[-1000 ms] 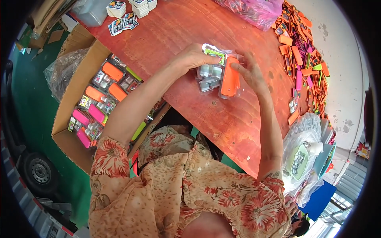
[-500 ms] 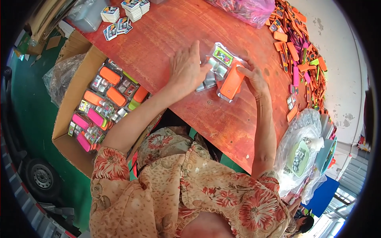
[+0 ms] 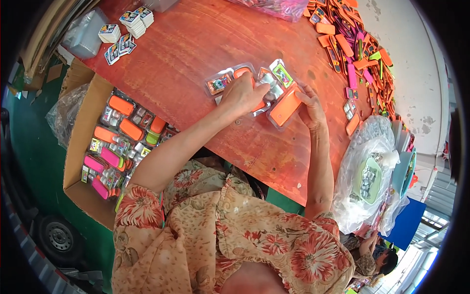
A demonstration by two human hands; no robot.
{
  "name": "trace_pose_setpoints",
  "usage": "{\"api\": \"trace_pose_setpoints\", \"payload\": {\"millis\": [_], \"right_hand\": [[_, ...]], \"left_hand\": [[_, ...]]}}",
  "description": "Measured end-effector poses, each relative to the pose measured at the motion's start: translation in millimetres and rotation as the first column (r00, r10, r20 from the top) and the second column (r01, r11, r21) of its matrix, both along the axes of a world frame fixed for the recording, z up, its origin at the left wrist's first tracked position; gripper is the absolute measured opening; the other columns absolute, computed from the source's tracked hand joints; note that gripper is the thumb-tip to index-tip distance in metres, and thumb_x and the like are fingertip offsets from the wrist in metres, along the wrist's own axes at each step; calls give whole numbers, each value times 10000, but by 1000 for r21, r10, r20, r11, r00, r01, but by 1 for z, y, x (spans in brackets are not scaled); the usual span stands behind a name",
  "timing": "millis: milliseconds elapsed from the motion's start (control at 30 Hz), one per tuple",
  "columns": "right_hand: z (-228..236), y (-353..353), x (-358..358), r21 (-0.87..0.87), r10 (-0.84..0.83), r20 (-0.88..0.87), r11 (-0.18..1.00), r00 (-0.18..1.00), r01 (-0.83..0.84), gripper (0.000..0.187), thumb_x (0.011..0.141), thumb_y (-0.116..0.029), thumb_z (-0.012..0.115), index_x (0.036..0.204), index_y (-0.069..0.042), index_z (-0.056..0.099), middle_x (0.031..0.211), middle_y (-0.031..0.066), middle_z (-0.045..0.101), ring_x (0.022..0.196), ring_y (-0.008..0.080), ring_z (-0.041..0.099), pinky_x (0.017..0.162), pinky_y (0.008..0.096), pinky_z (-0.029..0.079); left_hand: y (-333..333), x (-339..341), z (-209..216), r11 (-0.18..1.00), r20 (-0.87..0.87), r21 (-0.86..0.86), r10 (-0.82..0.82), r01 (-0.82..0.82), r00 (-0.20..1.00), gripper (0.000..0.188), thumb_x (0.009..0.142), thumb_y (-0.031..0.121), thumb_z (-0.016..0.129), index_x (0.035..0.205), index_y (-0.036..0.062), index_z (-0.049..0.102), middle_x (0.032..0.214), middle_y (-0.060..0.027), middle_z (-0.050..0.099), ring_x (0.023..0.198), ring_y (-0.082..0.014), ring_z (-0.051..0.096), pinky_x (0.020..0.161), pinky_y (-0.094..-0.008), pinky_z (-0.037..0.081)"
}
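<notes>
Left hand (image 3: pixel 239 94), one: back uppermost, forearm slanting in across the near edge of the worktop (image 3: pixel 181 63); thumb stretched rightward, fingers bent down over the left pack (image 3: pixel 218 84). Grasping or merely resting: cannot be told. Right hand (image 3: pixel 312 108), one: raised forearm, wrist slightly bent; thumb along the side of the right pack (image 3: pixel 285 109), fingers curved about its far side, grasping it.

Obscured: left fingertips and much of the left pack, under the left hand; right fingertips, in part, by the pack's edge. Contact between right pack and worktop: unclear. Pink bag (image 3: pixel 289 9): cut off at the top. Card print: too small to make out.

Right pack: clear plastic, set aslant; one orange slab with rounded ends, one green-bordered card (image 3: pixel 282 73), silvery-white pieces (image 3: pixel 271 87) beside them (partly crossed by the left thumb). Left pack: clear, with an orange-bordered card and an orange part showing. Location of both: side by side, inward from the worktop's near edge, between card stacks (image 3: pixel 136 22) toward its left corner and an orange-and-magenta heap (image 3: pixel 362 63) along its right edge. Cardboard box (image 3: pixel 81 147), below the near edge: similar packs.
</notes>
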State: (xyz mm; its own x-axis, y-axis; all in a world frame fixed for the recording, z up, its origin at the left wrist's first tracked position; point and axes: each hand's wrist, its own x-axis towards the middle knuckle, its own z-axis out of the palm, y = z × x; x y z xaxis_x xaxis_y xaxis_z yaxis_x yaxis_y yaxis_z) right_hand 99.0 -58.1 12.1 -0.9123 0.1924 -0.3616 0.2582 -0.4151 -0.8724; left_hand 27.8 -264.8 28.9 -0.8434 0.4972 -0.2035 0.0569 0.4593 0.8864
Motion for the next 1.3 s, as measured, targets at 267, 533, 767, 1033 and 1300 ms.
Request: {"api": "trace_pose_setpoints", "payload": {"millis": [267,533,767,1033,1300], "right_hand": [[6,3,21,-53,-53,21,997,998,54,493,733,-13,555,1170,23,329,1091,126,477,985,216,486,855,328,399],[21,-14,37,76,106,96,991,990,-113,619,683,-119,637,1202,1,320,1107,110,455,1012,200,458,866,314,366],[43,-43,28,360,286,104,882,953,-304,702,642,-155,664,1216,16,298,1107,114,445,1012,193,449,869,304,358],[22,-146,14,290,418,93,856,903,-427,481,820,-177,480,1239,-29,295,942,36,475,764,57,438,637,177,363],[0,-268,-5,112,573,45,811,818,-574,589,730,-9,521,1242,1,229,1078,124,457,950,182,480,799,289,406]], "left_hand": [[21,15,-3,983,149,155,73,-96,986,467,702,313,564,979,-36,422,897,-173,539,761,-231,556,621,-327,449],[13,21,2,916,544,315,41,-249,838,457,727,271,546,1015,-27,352,821,-109,480,636,-137,503,418,-239,419],[-40,35,-10,810,573,585,-385,-32,723,382,769,283,540,1071,67,449,943,-6,531,799,-92,519,544,-242,454],[-148,66,-24,690,698,571,-123,-445,706,280,742,226,552,956,48,522,794,-38,583,640,-121,562,482,-233,450],[-250,86,-35,491,768,449,215,-747,603,305,735,232,592,971,55,512,867,-40,577,741,-129,561,630,-278,457]]}}
